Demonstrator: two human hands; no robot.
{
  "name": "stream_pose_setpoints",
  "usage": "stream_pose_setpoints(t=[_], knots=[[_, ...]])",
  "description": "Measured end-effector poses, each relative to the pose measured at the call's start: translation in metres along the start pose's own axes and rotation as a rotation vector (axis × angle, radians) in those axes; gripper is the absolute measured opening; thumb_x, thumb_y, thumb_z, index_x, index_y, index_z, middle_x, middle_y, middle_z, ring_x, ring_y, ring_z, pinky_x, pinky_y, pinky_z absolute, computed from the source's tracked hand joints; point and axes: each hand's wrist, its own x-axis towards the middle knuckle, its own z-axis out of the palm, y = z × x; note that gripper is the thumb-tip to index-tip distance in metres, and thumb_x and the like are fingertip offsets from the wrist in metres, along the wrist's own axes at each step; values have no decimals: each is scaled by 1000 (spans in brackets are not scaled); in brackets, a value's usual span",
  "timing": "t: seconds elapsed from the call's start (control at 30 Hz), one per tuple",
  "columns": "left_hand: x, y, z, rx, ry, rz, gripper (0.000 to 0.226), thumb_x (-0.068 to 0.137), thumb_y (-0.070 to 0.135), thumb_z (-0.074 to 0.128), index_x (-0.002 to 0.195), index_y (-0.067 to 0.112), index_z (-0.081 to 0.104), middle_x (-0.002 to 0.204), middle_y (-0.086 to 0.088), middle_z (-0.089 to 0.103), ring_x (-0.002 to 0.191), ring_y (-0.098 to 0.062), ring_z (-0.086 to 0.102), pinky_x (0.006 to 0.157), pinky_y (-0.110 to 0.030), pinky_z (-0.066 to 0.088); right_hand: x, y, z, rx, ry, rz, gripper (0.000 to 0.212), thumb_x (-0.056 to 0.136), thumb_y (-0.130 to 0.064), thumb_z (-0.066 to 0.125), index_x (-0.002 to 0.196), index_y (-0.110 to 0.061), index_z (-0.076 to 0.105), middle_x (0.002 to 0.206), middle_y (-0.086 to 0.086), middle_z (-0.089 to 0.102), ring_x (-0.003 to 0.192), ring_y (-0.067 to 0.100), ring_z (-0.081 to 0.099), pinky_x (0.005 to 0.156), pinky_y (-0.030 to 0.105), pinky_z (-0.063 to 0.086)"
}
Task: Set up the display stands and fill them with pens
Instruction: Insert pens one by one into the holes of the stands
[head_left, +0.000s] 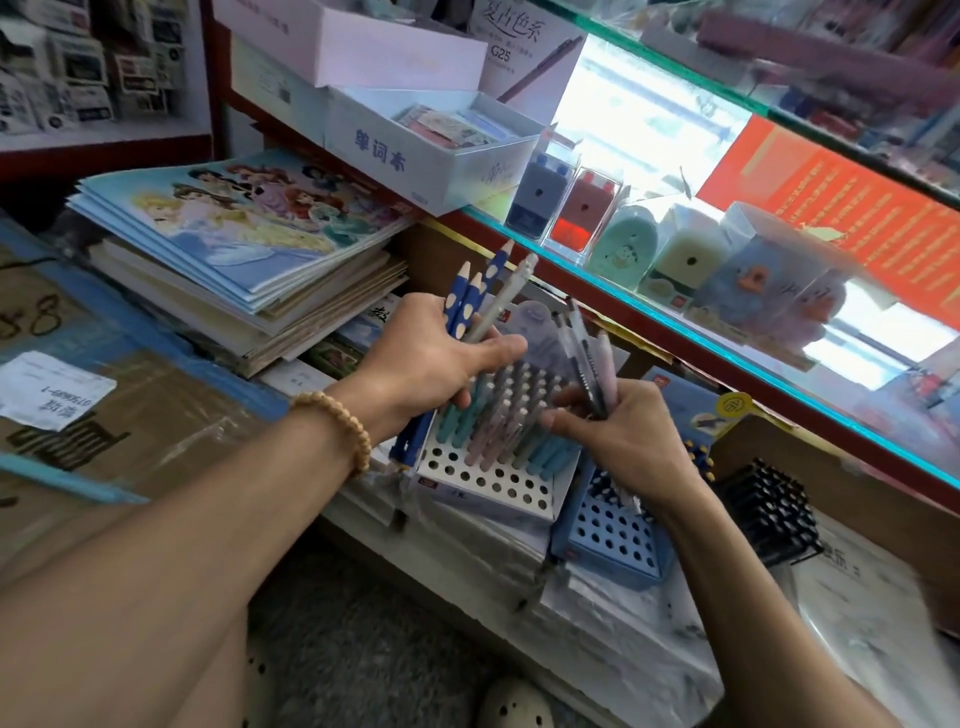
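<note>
A white display stand (488, 480) with rows of round holes sits in the middle, its back rows filled with teal, pink and grey pens (498, 421). My left hand (441, 358) grips a bunch of blue dotted pencils (467, 291) and a grey pen above the stand's left side. My right hand (623, 436) holds several dark and pink pens (587, 358) upright over the stand's right side. A blue stand (618, 535) with mostly bare holes lies just right of the white one, partly under my right wrist.
A black block of dark pens (769, 514) stands at the right. A glass counter (727, 332) with pencil sharpeners runs diagonally behind. A stack of picture books (249, 244) lies at the left, cardboard boxes (104, 415) beside it, white boxes above.
</note>
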Motion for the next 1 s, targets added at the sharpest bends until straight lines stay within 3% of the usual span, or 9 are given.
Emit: stream_pose_setpoints(t=[0.07, 0.13, 0.23, 0.37, 0.5, 0.67, 0.77, 0.9, 1.0], knots=[[-2, 2, 8, -73, 7, 9, 36, 77, 33, 78, 92, 2, 70, 73, -10, 70, 42, -10, 53, 42, -20, 45, -6, -4, 3, -87, -54, -24, 10, 79, -18, 80, 80, -15, 71, 79, 0, 73, 70, 15, 69, 64, 25, 59], [-3, 3, 17, -81, 11, 0, 30, 80, 29, 77, 89, 1, 69, 66, -7, 69, 40, -7, 52, 39, -17, 41, -11, -7, 7, -139, -92, -62, 11, 79, -20, 81, 80, -16, 72, 77, -1, 74, 67, 17, 69, 63, 33, 60], [-1, 2, 25, -78, 21, -22, 16, 85, 19, 74, 80, 6, 67, 48, 6, 58, 37, -2, 51, 40, -14, 40, -15, -9, 3, -58, -152, -81, 15, 78, -24, 82, 82, -14, 71, 73, -4, 73, 60, 13, 65, 56, 26, 55], [1, 0, 27, -141, 76, -58, 12, 86, 17, 73, 81, 8, 67, 55, 2, 59, 39, -2, 53, 41, -15, 41, -23, -4, -18, 151, -148, 8, 33, 75, -37, 73, 88, -8, 69, 64, -1, 64, 50, 11, 54, 48, 22, 49], [8, -3, 27, -256, 138, -145, 8, 86, 14, 74, 84, 9, 68, 69, -5, 63, 43, -5, 52, 42, -16, 42, -29, 9, -43, 377, -19, 101, 29, 73, -29, 73, 91, -6, 70, 69, 4, 66, 46, 9, 47, 43, 18, 43], [1, -4, 45, -182, -80, -167, 8, 82, 7, 76, 86, 4, 69, 66, -5, 63, 41, -6, 51, 40, -16, 41, -33, 25, -59, 769, 239, 203, 24, 75, -16, 72, 92, -1, 65, 73, 8, 66, 44, 6, 39, 41, 16, 37], [-4, -7, 61, -108, -200, -176, 12, 82, 9, 76, 90, 3, 70, 69, -5, 66, 43, -8, 51, 40, -18, 42, -37, 33, -68, 874, 326, 228, 17, 81, -11, 69, 95, -3, 62, 68, 5, 66, 42, 5, 37, 39, 16, 34], [-9, -10, 82, -83, -357, -182, 11, 87, 16, 72, 90, 6, 70, 78, -10, 74, 42, -9, 50, 41, -19, 41, -48, 41, -84, 880, 334, 154, 17, 87, -8, 65, 103, -2, 65, 70, 7, 61, 41, 6, 36, 38, 17, 33], [-13, -13, 99, -45, -409, -165, 8, 86, 14, 74, 84, 7, 71, 74, -9, 73, 42, -10, 49, 40, -20, 41, -61, 39, -93, 731, 430, 184, 14, 80, -19, 71, 88, -7, 68, 61, 1, 62, 40, 6, 37, 38, 17, 32]])
